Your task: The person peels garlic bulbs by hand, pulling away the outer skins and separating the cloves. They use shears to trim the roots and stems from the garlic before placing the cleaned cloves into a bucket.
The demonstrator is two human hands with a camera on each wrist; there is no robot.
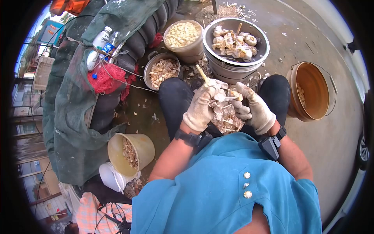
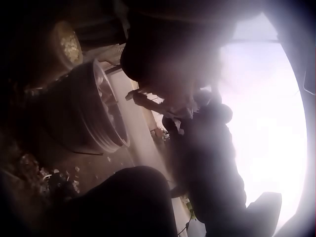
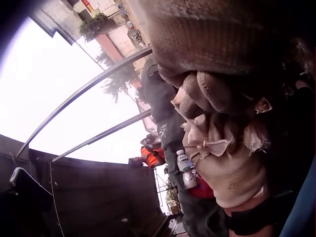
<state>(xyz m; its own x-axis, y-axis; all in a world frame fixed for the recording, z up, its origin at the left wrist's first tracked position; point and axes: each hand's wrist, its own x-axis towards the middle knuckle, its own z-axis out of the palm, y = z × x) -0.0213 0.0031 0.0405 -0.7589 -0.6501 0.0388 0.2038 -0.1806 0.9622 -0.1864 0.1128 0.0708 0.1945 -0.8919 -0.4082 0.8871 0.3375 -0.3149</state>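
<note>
In the head view both gloved hands meet above the lap. My left hand (image 1: 202, 103) grips a garlic bulb by its side, its dry stem (image 1: 202, 73) jutting up past the fingers. Facing it, my right hand (image 1: 258, 111) pinches a pale yellowish piece of garlic (image 1: 235, 95) between thumb and curled fingers. Loose papery skins (image 1: 219, 96) hang between the hands, and more garlic skins (image 1: 228, 120) lie heaped below them. Torn skin (image 3: 210, 142) clings about the left glove in the right wrist view. The left wrist view is dark, with the stem (image 2: 146, 101) showing.
Ahead stands a bucket topped by a metal basin (image 1: 266, 43) of garlic bulbs. Left of it are a tub of peeled cloves (image 1: 183, 58) and a pot of skins (image 1: 148, 74). A brown bucket (image 1: 316, 93) stands right, a cream bucket (image 1: 146, 150) lower left.
</note>
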